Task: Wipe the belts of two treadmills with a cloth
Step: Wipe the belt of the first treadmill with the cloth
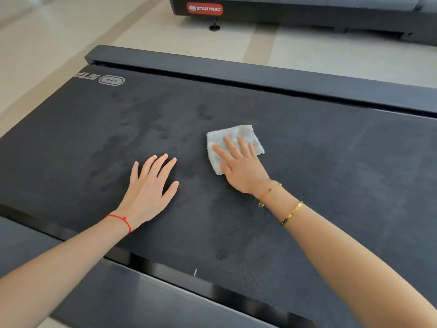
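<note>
Head view is taking in the dark treadmill belt point(307, 185) stretching across the frame, with a second treadmill point(307, 13) sitting beyond it on the pale floor point(59, 31). The left hand point(149, 185) is lying flat on the belt, fingers spread wide and holding nothing. The right hand point(238, 166) is pressing straight fingers onto a small folded white cloth point(236, 138), near the belt's middle.

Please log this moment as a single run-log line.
phase: wiping first belt | right hand: flat on cloth | left hand: flat on belt | second treadmill: behind
</note>
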A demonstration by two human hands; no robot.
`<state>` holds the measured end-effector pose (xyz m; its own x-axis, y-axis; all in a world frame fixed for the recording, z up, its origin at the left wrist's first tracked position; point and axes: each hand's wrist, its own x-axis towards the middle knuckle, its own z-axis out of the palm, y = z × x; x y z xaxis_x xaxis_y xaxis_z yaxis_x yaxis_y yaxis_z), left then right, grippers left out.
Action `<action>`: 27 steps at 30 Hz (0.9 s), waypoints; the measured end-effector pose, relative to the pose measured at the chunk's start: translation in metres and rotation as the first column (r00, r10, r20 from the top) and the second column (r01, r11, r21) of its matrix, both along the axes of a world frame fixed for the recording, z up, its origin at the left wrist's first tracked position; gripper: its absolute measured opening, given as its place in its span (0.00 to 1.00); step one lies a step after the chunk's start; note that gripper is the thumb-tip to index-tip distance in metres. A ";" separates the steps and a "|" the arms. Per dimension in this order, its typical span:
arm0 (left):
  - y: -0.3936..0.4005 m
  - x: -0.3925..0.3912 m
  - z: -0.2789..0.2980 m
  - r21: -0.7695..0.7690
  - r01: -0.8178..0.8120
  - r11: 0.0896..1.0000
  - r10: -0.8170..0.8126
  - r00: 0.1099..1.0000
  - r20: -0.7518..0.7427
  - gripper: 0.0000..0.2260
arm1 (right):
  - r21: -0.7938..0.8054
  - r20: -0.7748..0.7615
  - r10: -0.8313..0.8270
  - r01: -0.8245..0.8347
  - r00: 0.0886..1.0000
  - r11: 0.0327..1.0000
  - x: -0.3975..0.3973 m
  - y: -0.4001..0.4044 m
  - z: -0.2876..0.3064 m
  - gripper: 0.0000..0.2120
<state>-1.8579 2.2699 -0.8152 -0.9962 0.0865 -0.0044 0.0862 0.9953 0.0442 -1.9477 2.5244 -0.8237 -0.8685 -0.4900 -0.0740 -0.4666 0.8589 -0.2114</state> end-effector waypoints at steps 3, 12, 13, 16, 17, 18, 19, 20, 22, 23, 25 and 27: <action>-0.023 -0.012 -0.004 0.030 0.049 0.998 -0.048 0.999 -0.017 0.25 | -0.001 0.008 -0.075 0.075 0.997 0.997 -0.017 -0.001 0.002 0.25; -0.068 -0.031 -0.015 0.139 0.131 0.982 -0.123 0.990 -0.066 0.24 | -0.007 0.041 -0.193 0.193 0.980 0.981 0.016 -0.037 0.006 0.25; -0.067 -0.031 -0.016 0.148 0.132 0.980 -0.123 0.990 -0.073 0.25 | -0.012 0.033 -0.167 0.168 0.985 0.986 0.035 -0.040 0.006 0.25; -0.068 -0.030 -0.019 0.166 0.141 0.976 -0.127 0.987 -0.094 0.24 | -0.033 0.043 -0.131 0.132 0.990 0.991 0.096 -0.046 0.008 0.25; -0.068 -0.030 -0.019 0.168 0.145 0.975 -0.130 0.987 -0.097 0.25 | -0.042 0.047 -0.132 0.134 0.990 0.990 0.116 -0.047 0.009 0.25; -0.068 -0.030 -0.019 0.171 0.148 0.974 -0.133 0.986 -0.099 0.25 | -0.046 0.050 -0.140 0.142 0.989 0.989 0.133 -0.046 0.009 0.25; -0.068 -0.030 -0.018 0.175 0.155 0.972 -0.139 0.985 -0.098 0.25 | -0.049 0.052 -0.156 0.159 0.986 0.986 0.146 -0.043 0.009 0.25; -0.068 -0.030 -0.018 0.177 0.160 0.971 -0.144 0.985 -0.098 0.25 | -0.052 0.055 -0.184 0.187 0.981 0.981 0.154 -0.039 0.010 0.25; -0.069 -0.030 -0.019 0.178 0.161 0.971 -0.145 0.984 -0.100 0.25 | -0.070 0.071 -0.295 0.300 0.953 0.951 0.160 -0.027 0.011 0.25; -0.069 -0.031 -0.019 0.178 0.159 0.971 -0.143 0.985 -0.100 0.25 | -0.079 0.082 -0.376 0.382 0.923 0.921 0.159 -0.022 0.012 0.25; -0.070 -0.031 -0.019 0.177 0.162 0.971 -0.147 0.984 -0.096 0.25 | -0.070 0.094 -0.520 0.527 0.849 0.847 0.154 -0.016 0.014 0.24; -0.070 -0.030 -0.019 0.191 0.161 0.968 -0.146 0.985 -0.091 0.25 | -0.044 0.116 -0.577 0.584 0.808 0.810 0.154 -0.023 0.018 0.24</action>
